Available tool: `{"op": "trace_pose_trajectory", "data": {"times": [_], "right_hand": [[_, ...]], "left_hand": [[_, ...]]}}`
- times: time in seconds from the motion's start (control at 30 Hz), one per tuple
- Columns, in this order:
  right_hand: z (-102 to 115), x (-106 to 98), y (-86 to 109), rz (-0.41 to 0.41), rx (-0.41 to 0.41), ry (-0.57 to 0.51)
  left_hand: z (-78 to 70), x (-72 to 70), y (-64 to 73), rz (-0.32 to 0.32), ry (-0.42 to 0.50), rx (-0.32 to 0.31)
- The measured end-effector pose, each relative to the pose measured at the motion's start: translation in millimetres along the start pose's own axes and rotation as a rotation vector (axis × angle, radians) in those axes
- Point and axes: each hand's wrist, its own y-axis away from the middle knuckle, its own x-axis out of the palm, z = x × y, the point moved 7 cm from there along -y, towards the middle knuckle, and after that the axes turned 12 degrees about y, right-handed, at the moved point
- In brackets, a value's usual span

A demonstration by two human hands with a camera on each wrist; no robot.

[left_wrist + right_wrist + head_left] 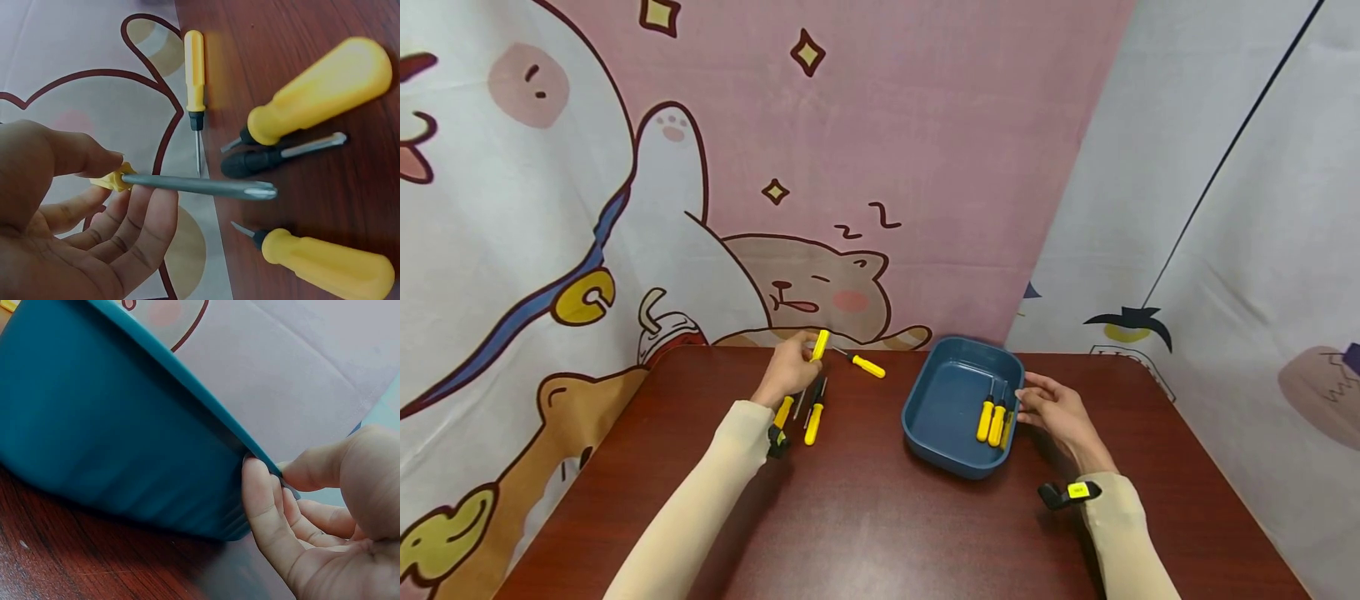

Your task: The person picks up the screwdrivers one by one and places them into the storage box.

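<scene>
My left hand (788, 367) pinches a screwdriver (821, 344) by its yellow handle, above the back left of the table. Its cross-tipped shaft (200, 185) stretches away from the fingers in the left wrist view. Below and beside this hand lie a yellow-handled screwdriver (868, 367), another one (813, 425), a third (784, 411), and a black-handled one (247, 164). At the right, my right hand (1063, 417) grips the rim of a blue plastic bin (925, 425), thumb on the rim and fingers against the outer wall. Yellow-handled screwdrivers (985, 421) lie inside along its right side.
The dark red-brown wooden table (865, 517) holds everything. A cartoon-printed cloth (925, 167) hangs right behind its back edge. Each wrist wears a black strap, and the right wrist strap (1067, 493) has a yellow label.
</scene>
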Motion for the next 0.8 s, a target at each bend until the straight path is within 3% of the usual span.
{"op": "trace_pose_trajectory", "data": {"times": [0.63,0.8], "right_hand": [[0,-1,-0.6,-0.001,-0.003,0.004],[-1,-1,0.2,-0.006,-0.002,0.004]], "left_hand": [[-26.1,15.8,4.0,0.012,0.091,0.033],[-33.6,24.1,5.3,0.047,0.137,0.047]]}}
